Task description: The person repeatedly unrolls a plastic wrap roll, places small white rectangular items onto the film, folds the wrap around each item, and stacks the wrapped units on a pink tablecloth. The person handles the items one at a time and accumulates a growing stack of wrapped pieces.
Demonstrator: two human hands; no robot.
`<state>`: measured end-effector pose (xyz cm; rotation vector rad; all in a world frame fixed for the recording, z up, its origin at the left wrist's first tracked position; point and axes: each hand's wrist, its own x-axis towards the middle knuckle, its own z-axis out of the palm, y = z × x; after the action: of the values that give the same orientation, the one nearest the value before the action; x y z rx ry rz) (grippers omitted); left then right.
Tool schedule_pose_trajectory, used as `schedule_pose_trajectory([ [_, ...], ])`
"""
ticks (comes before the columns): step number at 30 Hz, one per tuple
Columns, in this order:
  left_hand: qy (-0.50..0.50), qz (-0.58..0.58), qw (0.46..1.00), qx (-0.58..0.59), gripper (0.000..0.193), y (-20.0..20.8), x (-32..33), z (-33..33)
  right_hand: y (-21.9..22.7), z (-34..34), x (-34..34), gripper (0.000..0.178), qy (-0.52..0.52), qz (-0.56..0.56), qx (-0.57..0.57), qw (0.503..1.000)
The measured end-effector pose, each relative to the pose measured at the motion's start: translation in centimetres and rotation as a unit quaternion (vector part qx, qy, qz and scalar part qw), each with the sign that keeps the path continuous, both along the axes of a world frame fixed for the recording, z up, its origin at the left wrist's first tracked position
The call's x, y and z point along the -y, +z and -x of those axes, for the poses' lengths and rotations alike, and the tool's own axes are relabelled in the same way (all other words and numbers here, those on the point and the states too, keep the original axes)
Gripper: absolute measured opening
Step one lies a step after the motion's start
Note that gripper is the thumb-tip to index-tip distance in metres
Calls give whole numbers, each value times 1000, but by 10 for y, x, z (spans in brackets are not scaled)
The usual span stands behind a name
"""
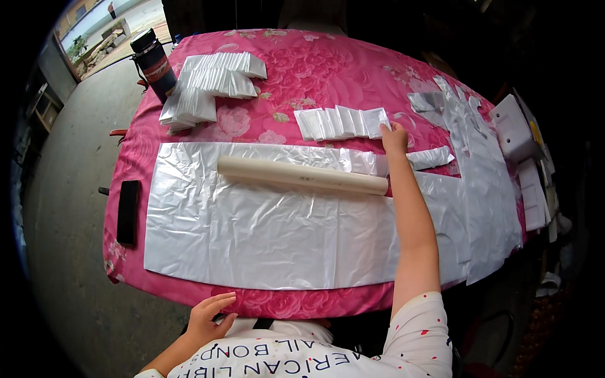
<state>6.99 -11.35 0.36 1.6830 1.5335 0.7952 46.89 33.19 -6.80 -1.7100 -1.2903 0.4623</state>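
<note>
Head view: the worktop is covered by a pink floral cloth. The right hand is at the right end of a row of folded white packets, which lie overlapping beyond the tube. Its grip is drawn in, with the fingertips in contact with the edge of the end packet; whether that packet is pinched or merely touched cannot be determined. The left hand is at the near edge of the worktop, in front of the body, fingers loosely curved and parted; its grip has hold of nothing visible.

A large white plastic sheet lies creased across the near half of the worktop. A beige tube rests on it lengthwise, its right end just beside the right forearm. Further folded white stacks occupy the far left, near a dark lidded bottle. A black phone lies left of the sheet. White containers are at the right edge.
</note>
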Motion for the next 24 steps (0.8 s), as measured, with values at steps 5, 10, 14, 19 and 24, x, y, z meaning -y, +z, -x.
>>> schedule_pose_trajectory([
  [5, 16, -30, 999, -19, 34, 2, 1, 0, 37, 54, 42, 40, 1, -90, 318, 944],
  [10, -28, -93, 993, -68, 35, -3, -12, 0, 70, 97, 153, 39, 461, -77, 225, 855],
  [14, -145, -145, 972, -113, 38, -1, -47, -19, 66, 78, 202, 52, 358, -65, 317, 876],
  [19, -204, -150, 963, -96, 59, -17, -83, -58, 84, 61, 282, 51, 381, 101, 241, 887],
  [24, -184, -144, 968, -86, 79, -32, -110, -108, 64, 62, 338, 55, 437, 64, 180, 879],
])
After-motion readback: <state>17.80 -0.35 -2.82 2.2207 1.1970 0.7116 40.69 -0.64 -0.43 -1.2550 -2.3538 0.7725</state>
